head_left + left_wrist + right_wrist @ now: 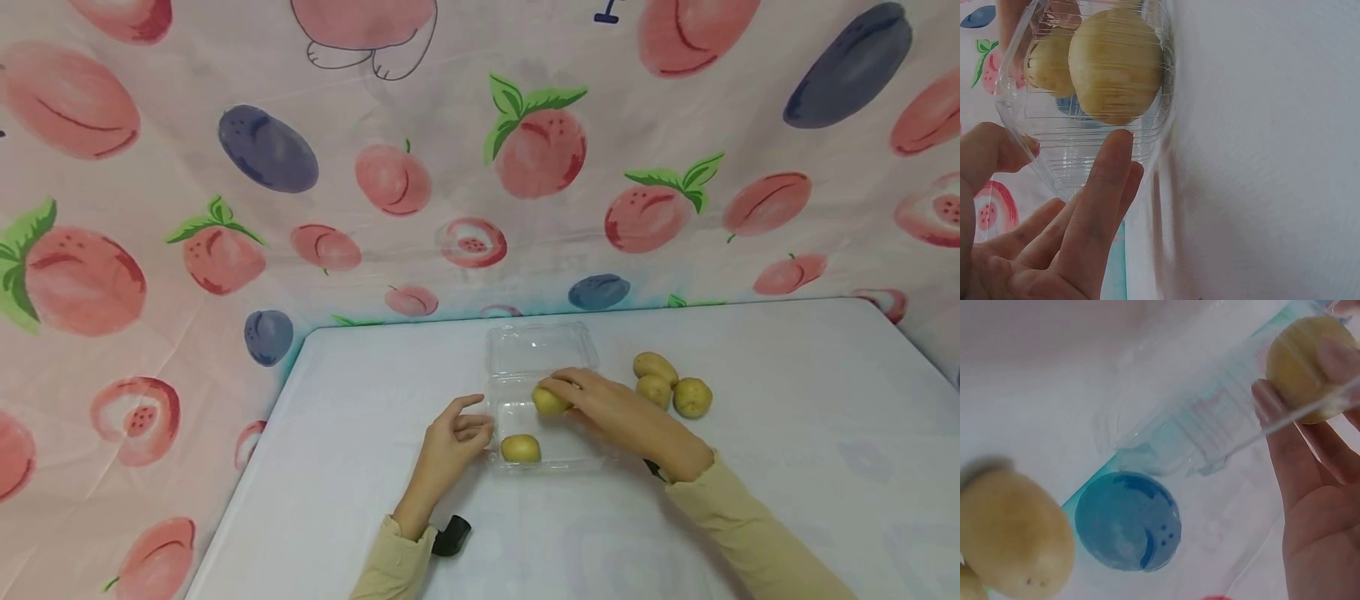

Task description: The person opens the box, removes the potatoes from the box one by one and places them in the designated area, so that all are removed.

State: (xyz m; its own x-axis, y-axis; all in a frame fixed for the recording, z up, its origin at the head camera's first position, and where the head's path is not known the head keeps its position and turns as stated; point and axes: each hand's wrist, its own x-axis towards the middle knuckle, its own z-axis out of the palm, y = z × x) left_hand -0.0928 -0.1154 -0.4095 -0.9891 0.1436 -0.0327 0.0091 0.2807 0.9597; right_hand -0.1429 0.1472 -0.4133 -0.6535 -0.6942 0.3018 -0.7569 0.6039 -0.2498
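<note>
Probably firm, light and apt to roll, the potato (548, 402) is pinched by the right hand (611, 408), toward the clear container's (567, 443) twelve o'clock; its middle suits gripping. The left hand (450, 443), fingers loosely extended, touches the likely flimsy nine-o'clock wall.

Left hand (1060, 250) low in view, fingers (1105, 175) extended at ridged wall of clear plastic container (1094, 128); contact unclear. Thumb at rim. One potato (1116, 65) behind wall, second potato (1049, 62) partly hidden beyond. White tabletop (1260, 150) right; fruit-print cloth (979, 100) left.
</note>
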